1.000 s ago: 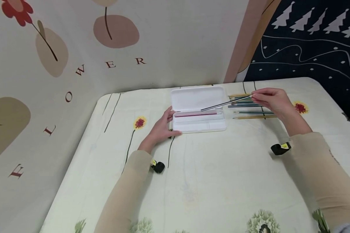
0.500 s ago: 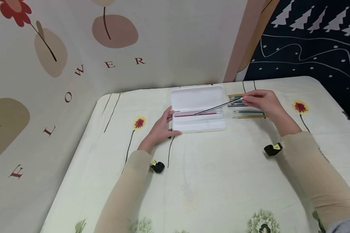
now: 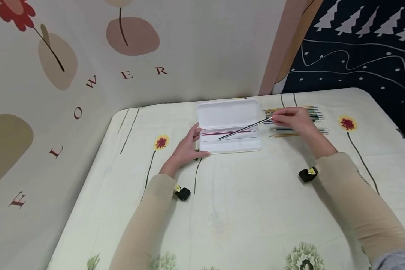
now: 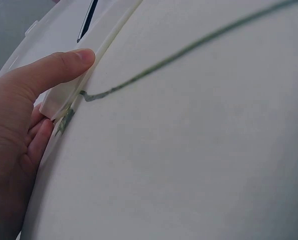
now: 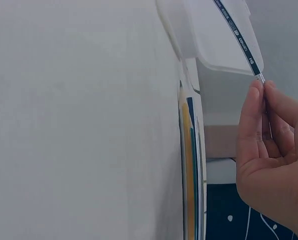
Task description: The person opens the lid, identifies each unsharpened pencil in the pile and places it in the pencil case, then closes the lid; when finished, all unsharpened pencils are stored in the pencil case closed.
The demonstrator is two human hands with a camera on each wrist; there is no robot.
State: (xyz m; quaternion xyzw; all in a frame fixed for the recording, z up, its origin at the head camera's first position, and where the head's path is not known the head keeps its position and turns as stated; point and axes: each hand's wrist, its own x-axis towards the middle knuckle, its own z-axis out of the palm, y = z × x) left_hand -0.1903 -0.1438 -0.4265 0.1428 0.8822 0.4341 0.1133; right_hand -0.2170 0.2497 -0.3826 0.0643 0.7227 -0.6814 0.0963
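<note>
A white plastic pencil case (image 3: 229, 147) lies with its lid (image 3: 227, 114) folded back, away from me. My left hand (image 3: 185, 149) grips its left end; in the left wrist view the thumb (image 4: 71, 65) presses on the rim while the fingers curl by the underside. Between thumb and fingertips, my right hand (image 3: 295, 119) pinches a dark, silver-striped pencil (image 3: 244, 128) by one end. It slants over the case, its far tip above the tray. Lettering with HB shows on this pencil (image 5: 239, 37) in the right wrist view. Inside the back compartment rests a dark red pencil (image 3: 210, 133).
Right of the case several pencils (image 3: 315, 112) lie in a row, partly hidden by my right hand. Nearer to me are a dark pencil (image 3: 323, 129) and a yellow pencil (image 3: 281, 135). A flowered cloth (image 3: 242, 202) covers the table, which meets the wall behind.
My right hand has moved left and slightly toward me, carrying the pencil farther over the case. More of the pencil row shows on the right. The left hand has stayed in place.
</note>
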